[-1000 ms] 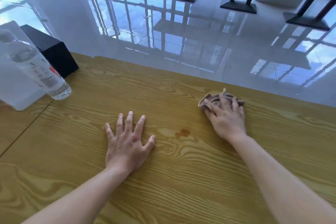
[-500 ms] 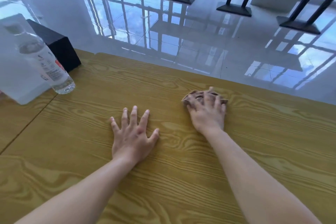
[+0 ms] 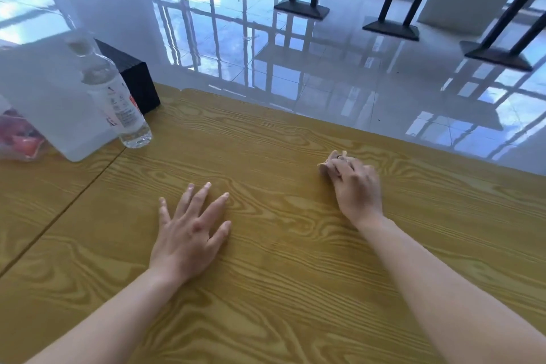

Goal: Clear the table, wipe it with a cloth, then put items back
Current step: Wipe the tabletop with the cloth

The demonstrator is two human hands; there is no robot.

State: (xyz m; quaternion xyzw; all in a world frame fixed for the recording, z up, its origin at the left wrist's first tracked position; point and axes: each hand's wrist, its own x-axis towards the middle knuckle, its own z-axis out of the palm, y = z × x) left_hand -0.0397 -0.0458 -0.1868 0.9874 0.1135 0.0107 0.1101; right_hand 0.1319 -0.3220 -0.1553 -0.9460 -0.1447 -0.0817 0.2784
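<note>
My right hand [image 3: 357, 186] presses a small brownish cloth [image 3: 327, 163] flat against the wooden table [image 3: 295, 260] near its far edge; only the cloth's left tip shows past my fingers. Flat on the table to the left lies my left hand [image 3: 190, 227], fingers spread, holding nothing. At the table's left end stand a clear water bottle [image 3: 118, 103], a black box [image 3: 137, 83] behind it, and a translucent white container [image 3: 47, 97].
A clear bag with red contents [image 3: 17, 136] lies at the far left edge. A seam [image 3: 74, 201] runs across the tabletop on the left. Beyond the table's far edge is glossy tiled floor with black table legs [image 3: 301, 6].
My right hand slid the cloth leftward across the table, then back a little to the right. The view shifted, bringing the bottle and box further in. My left hand stayed flat.
</note>
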